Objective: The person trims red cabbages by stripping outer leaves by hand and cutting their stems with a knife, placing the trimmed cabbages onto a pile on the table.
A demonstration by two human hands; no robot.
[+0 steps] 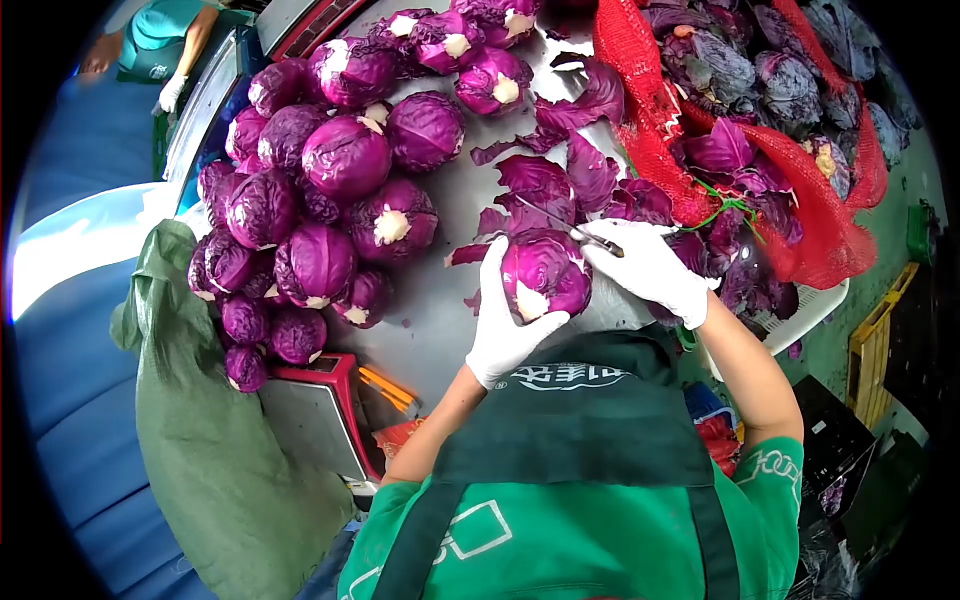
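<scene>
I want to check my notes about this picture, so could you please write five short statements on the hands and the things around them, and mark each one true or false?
1. The white-gloved left hand holds a round purple cabbage. True.
2. The white-gloved right hand is empty. False: it holds a slim dark-handled knife.
3. Loose purple leaves lie on the grey metal table. True.
4. The red mesh sack lies to the left of the heap of round purple cabbages. False: it lies to the right of the heap in the picture.
5. A dark green cloth apron is worn over a bright green shirt. True.
</scene>
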